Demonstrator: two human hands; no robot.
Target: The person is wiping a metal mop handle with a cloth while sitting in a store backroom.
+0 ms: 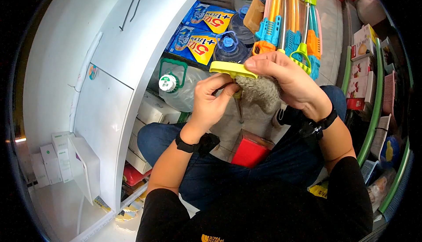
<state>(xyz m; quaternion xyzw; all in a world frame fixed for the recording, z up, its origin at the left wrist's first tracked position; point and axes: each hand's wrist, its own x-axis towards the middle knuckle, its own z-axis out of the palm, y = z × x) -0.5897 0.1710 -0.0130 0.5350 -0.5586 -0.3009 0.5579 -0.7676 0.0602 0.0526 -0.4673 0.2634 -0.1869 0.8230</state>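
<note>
In front of me is a yellow-green plastic piece (228,68) with a slightly curved bar. Grey fluffy material (262,93) hangs just beneath it, apparently joined to it. My right hand (285,77) is closed around the fluffy part, its thumb pressing on the right end of the yellow bar. My left hand (212,103) pinches at the underside of the yellow piece with thumb and forefinger. What exactly lies between those left fingertips is partly hidden. Both hands are above my lap, over a red box (252,149) on the floor.
Water jugs (176,86) and blue-yellow cartons (193,46) stand ahead to the left. Colourful plastic toys with long handles (285,26) lean ahead. A white cabinet (105,114) curves along my left; a green-edged shelf (373,105) with boxed goods runs along my right.
</note>
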